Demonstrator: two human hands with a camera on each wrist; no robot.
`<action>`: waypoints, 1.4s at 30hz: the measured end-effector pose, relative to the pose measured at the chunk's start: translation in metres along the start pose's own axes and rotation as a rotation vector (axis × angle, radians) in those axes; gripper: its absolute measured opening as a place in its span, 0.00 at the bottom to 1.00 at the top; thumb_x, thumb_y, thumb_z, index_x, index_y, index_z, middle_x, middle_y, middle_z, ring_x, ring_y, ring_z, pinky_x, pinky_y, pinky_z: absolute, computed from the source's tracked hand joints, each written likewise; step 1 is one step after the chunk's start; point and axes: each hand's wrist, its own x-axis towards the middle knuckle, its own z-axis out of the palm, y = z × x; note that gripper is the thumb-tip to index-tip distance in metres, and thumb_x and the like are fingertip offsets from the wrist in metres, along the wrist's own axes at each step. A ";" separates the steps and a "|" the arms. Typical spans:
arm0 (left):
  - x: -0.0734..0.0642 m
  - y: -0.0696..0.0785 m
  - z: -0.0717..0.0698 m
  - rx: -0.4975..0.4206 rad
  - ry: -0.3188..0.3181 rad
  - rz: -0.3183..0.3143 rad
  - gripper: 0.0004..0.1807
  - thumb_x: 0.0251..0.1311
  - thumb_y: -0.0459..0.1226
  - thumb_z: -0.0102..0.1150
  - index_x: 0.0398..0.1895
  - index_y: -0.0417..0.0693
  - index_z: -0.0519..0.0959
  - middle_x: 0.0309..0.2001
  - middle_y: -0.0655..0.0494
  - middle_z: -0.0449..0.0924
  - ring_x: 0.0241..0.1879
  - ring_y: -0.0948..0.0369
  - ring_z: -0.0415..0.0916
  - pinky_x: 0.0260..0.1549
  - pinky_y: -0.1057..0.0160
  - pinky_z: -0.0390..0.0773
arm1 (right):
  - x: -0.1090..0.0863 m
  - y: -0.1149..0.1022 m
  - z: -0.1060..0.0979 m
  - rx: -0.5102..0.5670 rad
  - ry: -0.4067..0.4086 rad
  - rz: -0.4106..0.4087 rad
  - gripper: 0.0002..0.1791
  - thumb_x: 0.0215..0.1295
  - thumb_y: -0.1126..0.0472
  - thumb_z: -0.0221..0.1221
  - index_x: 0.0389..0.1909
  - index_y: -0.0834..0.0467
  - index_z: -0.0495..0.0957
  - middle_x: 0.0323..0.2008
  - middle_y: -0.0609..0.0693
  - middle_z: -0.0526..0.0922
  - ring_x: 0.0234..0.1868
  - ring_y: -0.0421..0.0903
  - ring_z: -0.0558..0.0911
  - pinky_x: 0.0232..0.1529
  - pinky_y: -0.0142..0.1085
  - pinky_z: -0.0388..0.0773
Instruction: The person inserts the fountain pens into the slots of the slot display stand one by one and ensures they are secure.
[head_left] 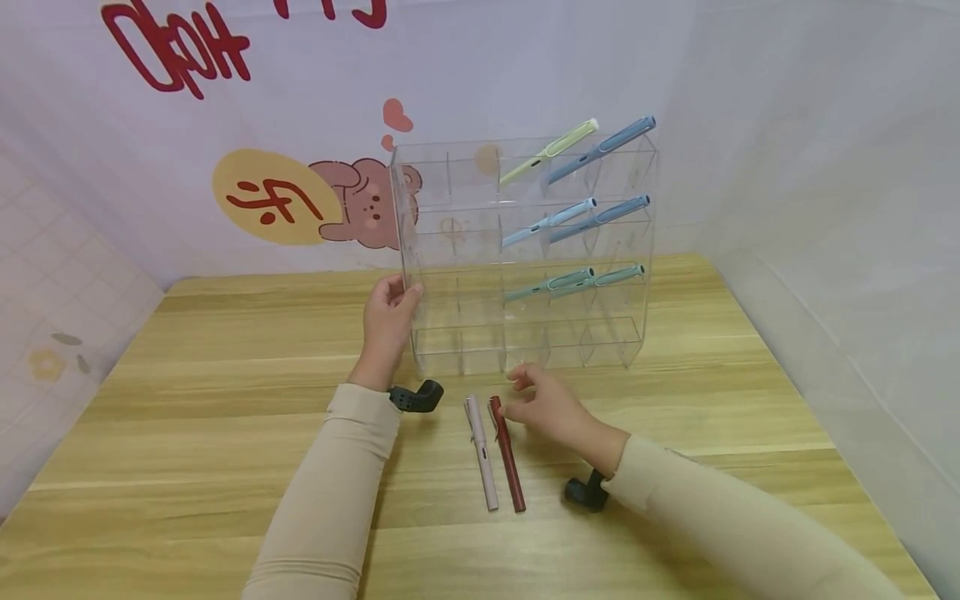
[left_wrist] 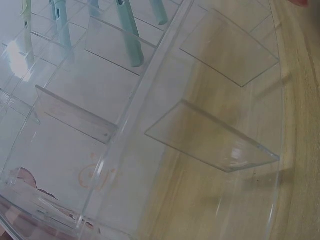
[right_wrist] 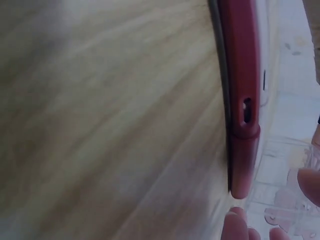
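Observation:
My left hand [head_left: 390,321] grips the left side of a clear acrylic pen rack [head_left: 480,337], thumb at its front edge. On the table in front of the rack lie a pale pink pen [head_left: 483,454] and a dark red pen [head_left: 512,467], side by side. My right hand [head_left: 551,408] is at the clip end of the red pen, thumb and fingers apart and loosely bent. In the right wrist view, the red pen [right_wrist: 243,75] lies close to the fingertips [right_wrist: 235,225]; whether they touch it I cannot tell.
The rack's right half holds a light green pen [head_left: 551,152], a light blue pen [head_left: 551,221], darker blue pens [head_left: 603,150] and teal pens [head_left: 551,285], all tilted. Behind hangs a white printed cloth [head_left: 315,100]. The wooden tabletop [head_left: 225,400] extends around the rack.

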 end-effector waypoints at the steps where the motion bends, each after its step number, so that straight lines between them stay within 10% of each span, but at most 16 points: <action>1: 0.000 0.000 0.000 0.002 0.000 -0.001 0.21 0.67 0.42 0.54 0.59 0.41 0.70 0.57 0.46 0.72 0.58 0.55 0.71 0.57 0.54 0.69 | 0.001 0.000 0.002 -0.018 -0.006 0.004 0.26 0.55 0.63 0.68 0.55 0.63 0.74 0.49 0.59 0.78 0.52 0.57 0.78 0.45 0.44 0.78; 17: 0.000 0.000 0.000 -0.006 0.013 0.003 0.20 0.67 0.40 0.54 0.58 0.39 0.70 0.55 0.45 0.73 0.56 0.55 0.72 0.56 0.55 0.70 | 0.008 -0.010 0.018 -0.252 -0.100 -0.034 0.28 0.51 0.63 0.71 0.54 0.65 0.75 0.46 0.58 0.81 0.46 0.50 0.80 0.48 0.43 0.77; 42: -0.001 0.000 0.000 -0.011 0.005 -0.001 0.21 0.68 0.41 0.54 0.60 0.40 0.70 0.57 0.46 0.72 0.57 0.55 0.71 0.57 0.55 0.70 | 0.016 -0.014 0.020 -0.339 -0.146 -0.070 0.14 0.49 0.69 0.70 0.38 0.64 0.78 0.24 0.48 0.75 0.24 0.42 0.71 0.24 0.31 0.68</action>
